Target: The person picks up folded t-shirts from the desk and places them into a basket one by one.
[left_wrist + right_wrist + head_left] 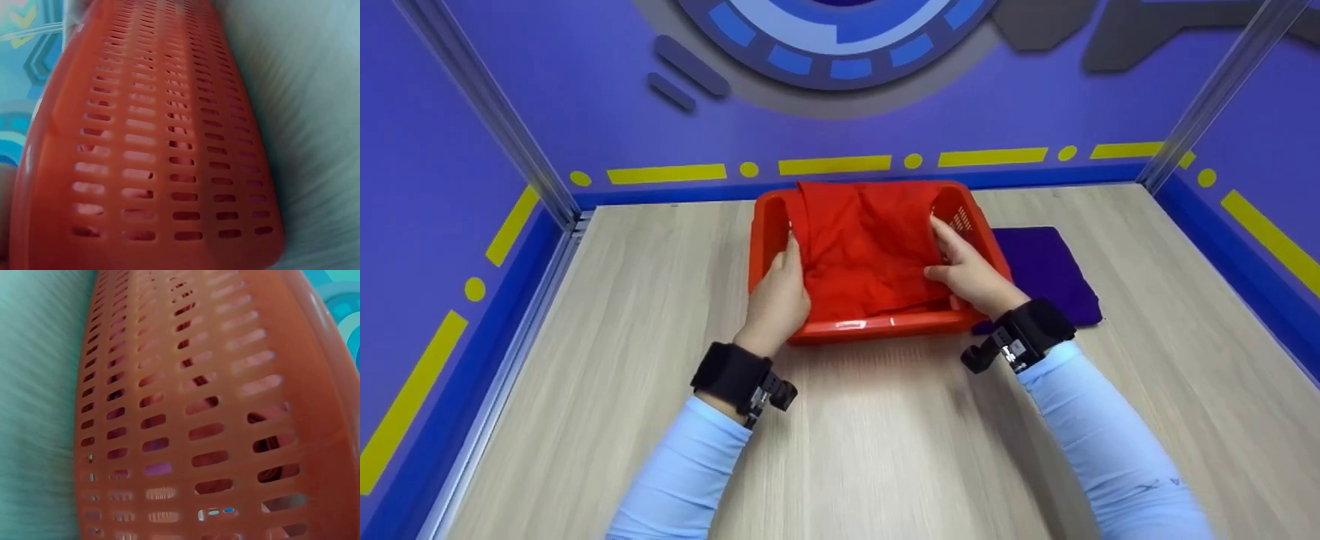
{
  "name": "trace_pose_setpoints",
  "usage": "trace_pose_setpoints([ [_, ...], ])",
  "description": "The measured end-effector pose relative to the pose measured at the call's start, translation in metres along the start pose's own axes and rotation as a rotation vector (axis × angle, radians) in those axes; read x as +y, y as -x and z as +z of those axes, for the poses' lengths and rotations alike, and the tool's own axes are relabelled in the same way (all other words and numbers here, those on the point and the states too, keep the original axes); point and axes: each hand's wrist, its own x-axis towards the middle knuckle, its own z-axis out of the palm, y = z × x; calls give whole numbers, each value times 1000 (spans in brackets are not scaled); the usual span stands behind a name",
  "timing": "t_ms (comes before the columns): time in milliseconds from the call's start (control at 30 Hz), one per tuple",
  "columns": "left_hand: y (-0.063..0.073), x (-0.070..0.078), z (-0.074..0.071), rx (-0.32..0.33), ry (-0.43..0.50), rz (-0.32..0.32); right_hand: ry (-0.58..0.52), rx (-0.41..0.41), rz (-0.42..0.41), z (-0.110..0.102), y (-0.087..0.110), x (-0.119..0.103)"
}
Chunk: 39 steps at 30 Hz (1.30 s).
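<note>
A red cloth (866, 247) lies in a red plastic basket (885, 324), its far edge reaching up over the basket's back rim. At the cloth's left edge, inside the basket, is my left hand (781, 296), holding that side with the fingers pointing away from me. On the opposite side my right hand (971, 274) grips the right edge, thumb over the cloth and fingers along its side. Both wrist views are filled by the slotted basket wall (157, 146), so the fingertips are hidden there. Through the slots of the same wall (169, 410), parts inside show dimly.
A folded dark purple cloth (1046, 277) lies on the wooden table (840, 450), close to the basket's right side and partly behind my right wrist. Blue panels (825, 135) with yellow marks stand behind and at both sides, with metal posts in the corners.
</note>
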Motion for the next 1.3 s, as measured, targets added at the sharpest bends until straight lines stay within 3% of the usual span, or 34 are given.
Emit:
trace_pose_setpoints([
  [200,0,7,5,-8,-175,-43,-90,-16,-54,-1,-5,6],
  [433,-3,8,4,-71,-165,-26,-81,57,31,-1,-6,6],
  [600,-1,9,5,-90,-267,38,14,18,125,0,-5,7],
  [733,0,13,5,-168,-330,9,144,-66,219,0,-3,7],
  [833,0,13,4,-209,-332,-17,204,-100,245,0,-2,6],
  [1000,0,9,5,-130,-278,5,247,-120,234,1,-3,4],
  [1133,0,6,5,-47,-142,16,277,-122,232,1,-3,1],
  [1300,3,-1,6,135,46,47,296,-121,197,1,-4,2],
])
